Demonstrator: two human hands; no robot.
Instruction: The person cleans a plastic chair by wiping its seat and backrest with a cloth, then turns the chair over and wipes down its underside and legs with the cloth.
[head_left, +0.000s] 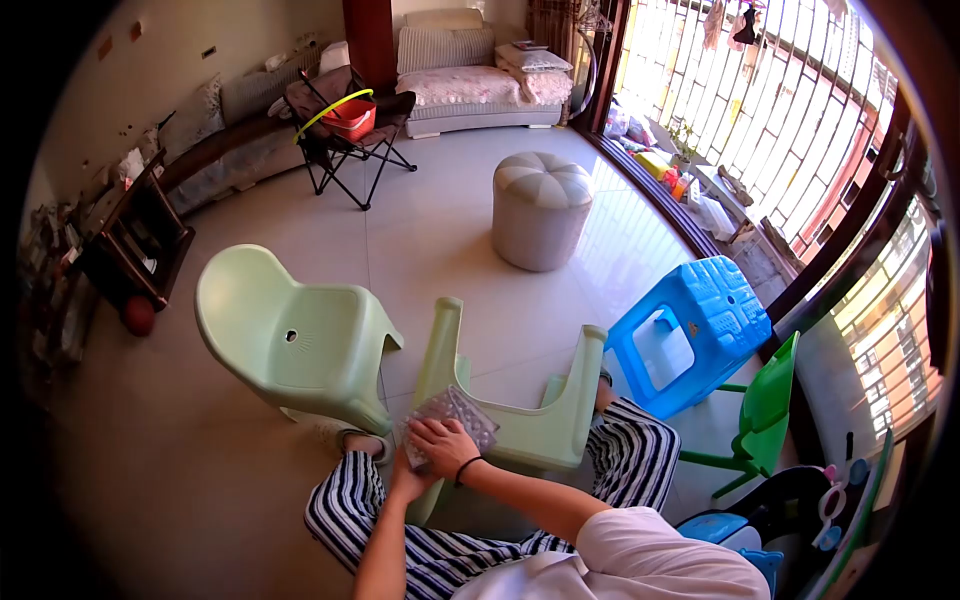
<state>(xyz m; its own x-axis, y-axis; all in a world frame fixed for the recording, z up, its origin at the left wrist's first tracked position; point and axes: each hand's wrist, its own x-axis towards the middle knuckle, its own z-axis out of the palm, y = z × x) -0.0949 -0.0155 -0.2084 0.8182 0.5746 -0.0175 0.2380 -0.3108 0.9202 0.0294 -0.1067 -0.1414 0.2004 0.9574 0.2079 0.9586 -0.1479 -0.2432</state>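
Observation:
Between my knees a pale green plastic piece (530, 432) with upright legs lies turned over. A clear, dotted packet or box (468, 412) is at its left side. My right hand (440, 446), with a dark band at the wrist, is laid over the packet, its fingers together on top. My left hand (408, 478) is at the packet's lower left edge, its fingers mostly hidden beneath my right hand and the packet. What the packet contains is too small to tell.
A pale green chair (318, 335) stands at the left. To the right are a tilted blue stool (715, 310) and a green chair (768, 405). Farther off stand a round pouf (541, 212), a folding chair (345, 140) with a red basket (350, 119), and a sofa (445, 80).

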